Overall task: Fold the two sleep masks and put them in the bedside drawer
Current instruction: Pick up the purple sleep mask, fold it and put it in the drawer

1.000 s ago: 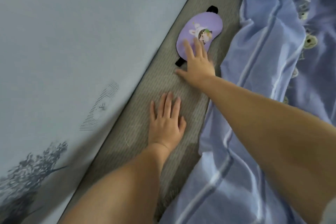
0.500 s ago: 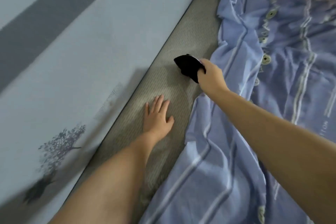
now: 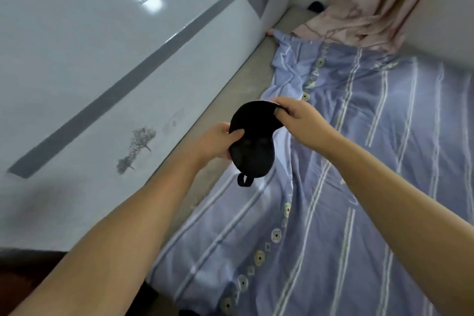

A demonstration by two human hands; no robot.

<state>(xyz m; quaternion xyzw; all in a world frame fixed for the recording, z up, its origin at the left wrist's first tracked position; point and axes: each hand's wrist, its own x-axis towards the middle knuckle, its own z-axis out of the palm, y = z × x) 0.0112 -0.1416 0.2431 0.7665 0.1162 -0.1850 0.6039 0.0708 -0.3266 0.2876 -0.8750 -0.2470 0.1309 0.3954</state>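
Step in hand: we judge this to be the folding of the first sleep mask [image 3: 252,141] — it hangs in the air between our hands, black side toward us, above the seam where the blue striped sheet [image 3: 359,187] meets the grey mattress edge [image 3: 230,100].
Left hand [image 3: 216,142]: closed on the mask's left edge, thumb on the front and fingers behind, a pinch rather than a full fist.
Right hand [image 3: 295,115]: closed on the mask's upper right end, fingertips curled over the rim; we hold it firmly there.
Mask shape: it already curves over at the top, so the fold looks begun but not closed; a small strap loop [image 3: 243,182] dangles free below.
Next move: we would bring the right-hand end down to meet the lower lobe, tuck the loose strap inside, then keep one hand clamped so the soft fabric does not spring open.
Second mask: we cannot see it anywhere in view.
Drawer: not in view — no bedside unit shows, so we cannot say whether it is open or what it holds.
Surroundings: a glossy white wall panel [image 3: 102,72] to the left, a pink curtain [image 3: 372,7] at the far end of the bed.
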